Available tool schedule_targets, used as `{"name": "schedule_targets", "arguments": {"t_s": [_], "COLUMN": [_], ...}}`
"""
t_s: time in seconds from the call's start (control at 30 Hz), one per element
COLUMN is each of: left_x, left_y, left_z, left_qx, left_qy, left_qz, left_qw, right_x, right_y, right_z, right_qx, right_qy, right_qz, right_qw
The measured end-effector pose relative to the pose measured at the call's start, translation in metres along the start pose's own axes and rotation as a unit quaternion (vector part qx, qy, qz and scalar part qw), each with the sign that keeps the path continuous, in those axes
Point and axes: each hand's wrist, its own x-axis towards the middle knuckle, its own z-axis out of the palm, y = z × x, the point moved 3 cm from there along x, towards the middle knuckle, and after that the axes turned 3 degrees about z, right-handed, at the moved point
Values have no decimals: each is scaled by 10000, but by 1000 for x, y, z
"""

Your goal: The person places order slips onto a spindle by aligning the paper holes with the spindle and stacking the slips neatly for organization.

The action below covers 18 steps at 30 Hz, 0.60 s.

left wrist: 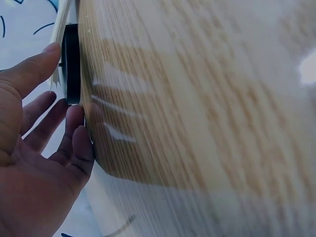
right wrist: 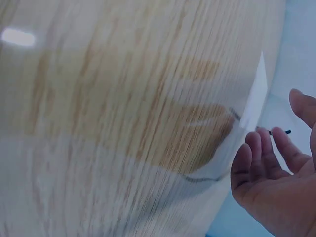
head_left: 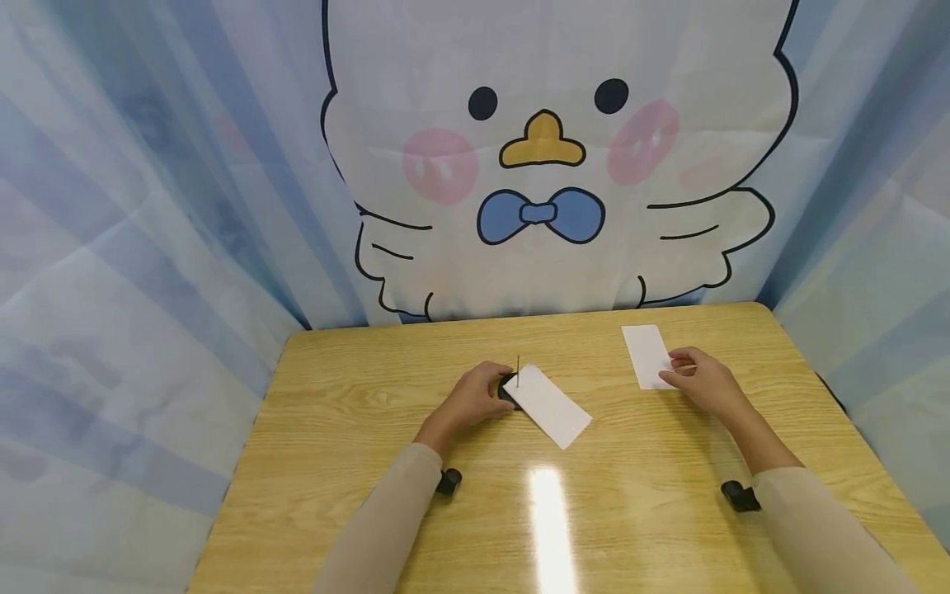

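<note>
A small black round base (head_left: 508,389) with a thin upright spike stands at the middle of the wooden table (head_left: 416,528). One end of a white paper slip (head_left: 551,406) lies on the base at the spike. My left hand (head_left: 499,386) holds the base from the left; in the left wrist view my left hand (left wrist: 64,81) has its thumb and fingers on either side of the black base (left wrist: 73,64). A second white slip (head_left: 646,355) lies at the far right. My right hand (head_left: 674,373) rests relaxed, fingertips at that slip's right edge; in the right wrist view my right hand (right wrist: 276,118) holds nothing.
A cloth backdrop with a cartoon bird (head_left: 549,157) hangs behind the table, and blue-striped cloth walls (head_left: 134,272) close in both sides. A glare patch (head_left: 549,520) shines on the tabletop near the front edge.
</note>
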Motion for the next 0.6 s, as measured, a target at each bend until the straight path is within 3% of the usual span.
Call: {"name": "schedule_targets", "arguments": {"t_s": [0.6], "left_x": [5], "left_y": [1], "left_z": [5], "left_qx": [490], "left_qy": [-128], "left_qz": [-72], "left_qw": [9987], "right_x": [6], "right_y": [10], "right_z": [15], "right_qx": [-840], "right_qy": [421], "right_qz": [354], "right_qw": [9949]}}
